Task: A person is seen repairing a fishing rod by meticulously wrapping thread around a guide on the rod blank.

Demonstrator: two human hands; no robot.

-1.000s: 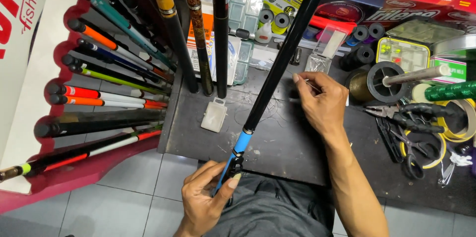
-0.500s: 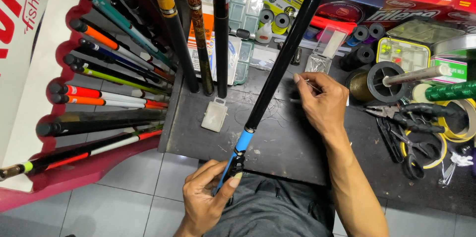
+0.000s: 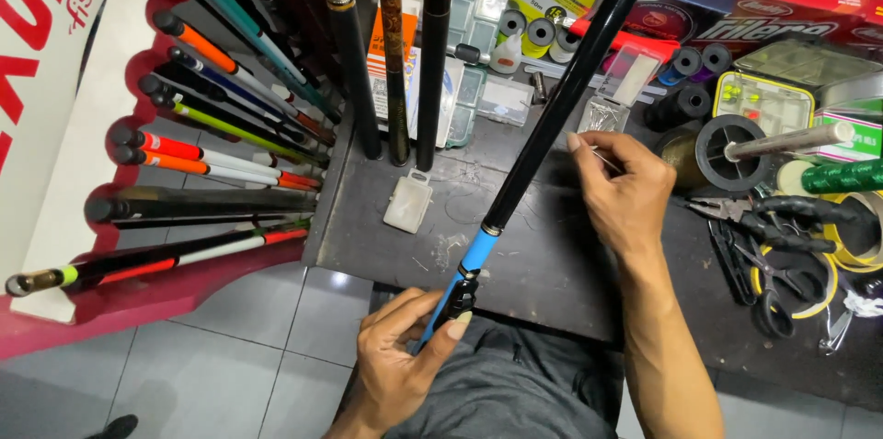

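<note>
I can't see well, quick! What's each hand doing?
Left hand: closed on the fishing rod, at its blue end.
Right hand: fingers pinched on something thin beside the rod, too small to tell.

From my feed the scene is evenly and fairly brightly lit from overhead, with only soft, short shadows. I see a pale sheen on the grey floor tiles (image 3: 230, 329) at seven o'clock and glare streaks along the long glossy black rod (image 3: 552, 117) running toward one o'clock. Focus is sharp at centre; the wide lens bends lines at the edges, and the corners at three and nine o'clock look slightly soft.
</note>
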